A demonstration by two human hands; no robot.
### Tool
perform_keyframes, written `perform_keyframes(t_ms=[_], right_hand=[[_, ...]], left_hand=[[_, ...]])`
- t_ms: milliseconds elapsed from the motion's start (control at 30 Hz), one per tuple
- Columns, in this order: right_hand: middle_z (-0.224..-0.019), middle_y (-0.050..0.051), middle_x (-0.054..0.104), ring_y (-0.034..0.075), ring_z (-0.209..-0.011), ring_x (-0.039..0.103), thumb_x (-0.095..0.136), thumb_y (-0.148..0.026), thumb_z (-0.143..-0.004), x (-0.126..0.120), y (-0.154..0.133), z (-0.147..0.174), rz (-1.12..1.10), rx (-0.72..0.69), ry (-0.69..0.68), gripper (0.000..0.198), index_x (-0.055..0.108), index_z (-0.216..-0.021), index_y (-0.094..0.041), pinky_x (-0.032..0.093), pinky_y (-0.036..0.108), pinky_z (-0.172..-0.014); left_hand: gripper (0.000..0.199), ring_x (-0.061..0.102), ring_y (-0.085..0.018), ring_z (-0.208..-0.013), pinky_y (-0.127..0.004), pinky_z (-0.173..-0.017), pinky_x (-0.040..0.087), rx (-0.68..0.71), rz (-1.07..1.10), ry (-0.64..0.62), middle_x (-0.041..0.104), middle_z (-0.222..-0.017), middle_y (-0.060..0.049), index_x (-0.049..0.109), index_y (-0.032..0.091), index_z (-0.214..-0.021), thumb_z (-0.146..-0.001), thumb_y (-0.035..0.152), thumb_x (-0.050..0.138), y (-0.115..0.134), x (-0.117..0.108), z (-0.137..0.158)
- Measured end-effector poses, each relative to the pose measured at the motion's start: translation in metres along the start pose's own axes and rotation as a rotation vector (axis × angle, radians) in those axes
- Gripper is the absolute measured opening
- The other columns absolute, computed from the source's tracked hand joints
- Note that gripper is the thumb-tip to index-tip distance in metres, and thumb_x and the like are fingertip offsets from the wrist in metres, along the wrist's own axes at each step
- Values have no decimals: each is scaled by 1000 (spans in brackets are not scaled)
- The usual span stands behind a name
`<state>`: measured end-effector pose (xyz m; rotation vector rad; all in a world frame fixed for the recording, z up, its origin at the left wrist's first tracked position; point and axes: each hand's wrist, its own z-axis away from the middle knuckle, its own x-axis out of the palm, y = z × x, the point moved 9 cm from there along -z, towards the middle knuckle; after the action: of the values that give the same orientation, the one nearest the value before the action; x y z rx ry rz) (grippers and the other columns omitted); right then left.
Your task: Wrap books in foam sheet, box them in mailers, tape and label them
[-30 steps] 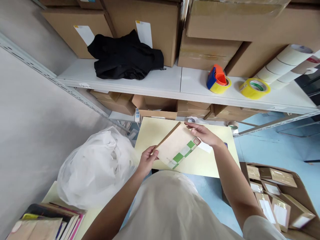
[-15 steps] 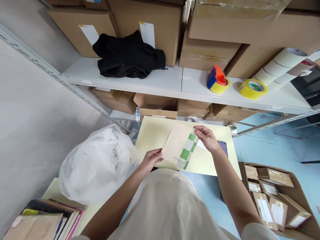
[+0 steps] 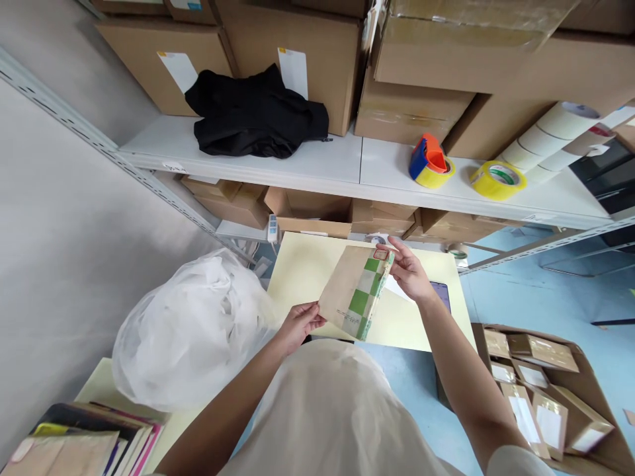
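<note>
A thin, worn book [image 3: 340,284] with a beige cover and a green-and-white checked band is held tilted above the pale yellow table [image 3: 300,261]. My left hand [image 3: 299,325] pinches its lower left edge between thumb and fingers. At the upper right corner, by the greenish spine, my right hand [image 3: 409,271] grips it, some fingers stretched out past the edge. A white sheet [image 3: 397,289] lies on the table, partly hidden behind the book. Beside my right forearm a phone [image 3: 441,295] shows in part.
A big white plastic bag [image 3: 188,330] bulges at the left, above a stack of books [image 3: 114,439]. The shelf [image 3: 381,168] ahead carries cartons, black cloth [image 3: 258,116] and tape rolls [image 3: 497,180]. An open box [image 3: 590,370] of small parcels stands at the lower right.
The book has turned slightly, so more of its spine edge shows. My right hand's fingers have shifted and loosened at the corner; the left keeps its pinch.
</note>
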<state>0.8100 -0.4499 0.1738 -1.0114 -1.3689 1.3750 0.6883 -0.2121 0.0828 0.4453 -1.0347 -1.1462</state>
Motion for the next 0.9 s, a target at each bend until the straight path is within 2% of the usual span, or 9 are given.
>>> perform_keyframes(t_ms=[67,233,333,400,467,567,667,767,900], right_hand=[[-129,6,58,23,-107,60,68,-40,-75,7,-13,-7,65,-42,-82,63,46,-133,-35,49,39,-87],[-123,7,58,25,-116,52,68,-50,-76,34,-44,-23,305,-163,-269,41,63,-108,-26,42,40,-96],[-99,7,65,22,-93,59,66,-60,-73,51,-43,-34,251,-111,-296,45,60,-98,-23,47,36,-81],[-83,4,64,18,-76,59,65,-63,-71,58,-38,-40,207,-62,-270,47,58,-91,-21,47,31,-70],[-78,2,62,15,-69,56,66,-62,-70,62,-34,-46,211,-29,-234,46,58,-87,-20,46,29,-65],[-75,1,61,13,-65,54,69,-57,-69,64,-24,-49,241,24,-210,42,59,-83,-19,44,27,-61],[-71,0,61,12,-62,54,70,-53,-69,69,-14,-51,269,72,-226,38,60,-81,-18,43,26,-58],[-70,1,63,13,-62,56,69,-51,-70,80,-4,-52,296,103,-272,36,60,-81,-18,45,26,-57],[-74,2,66,15,-66,59,67,-46,-74,97,1,-53,406,74,-354,29,62,-84,-19,47,28,-60]], left_hand=[[36,61,-16,-71,-30,-73,50,-36,13,-42,66,-73,-6,70,14,-72,-64,49,77,-2,6,0],[34,64,-19,-72,-34,-75,51,-133,34,-162,68,-73,-6,70,15,-73,-66,48,76,-9,21,6],[29,67,-21,-77,-37,-80,51,-209,-16,-165,70,-78,-7,70,16,-76,-63,42,78,-18,20,8],[29,67,-24,-85,-38,-85,50,-209,-44,-106,72,-85,-9,70,16,-79,-59,34,81,-19,10,6],[28,67,-25,-91,-40,-87,49,-122,2,-7,72,-90,-10,69,15,-77,-57,32,80,-9,-5,2],[36,65,-27,-97,-42,-84,51,73,84,74,71,-102,-11,70,16,-87,-64,43,71,21,-21,0],[49,64,-26,-99,-37,-80,52,215,-146,78,69,-110,-11,69,17,-106,-66,45,71,53,-19,0],[53,65,-22,-88,-30,-73,52,301,-449,78,71,-101,-8,67,17,-114,-66,39,75,77,-5,-3],[39,65,-19,-71,-28,-62,51,341,-586,64,72,-84,-5,70,16,-102,-72,40,69,84,9,-13]])
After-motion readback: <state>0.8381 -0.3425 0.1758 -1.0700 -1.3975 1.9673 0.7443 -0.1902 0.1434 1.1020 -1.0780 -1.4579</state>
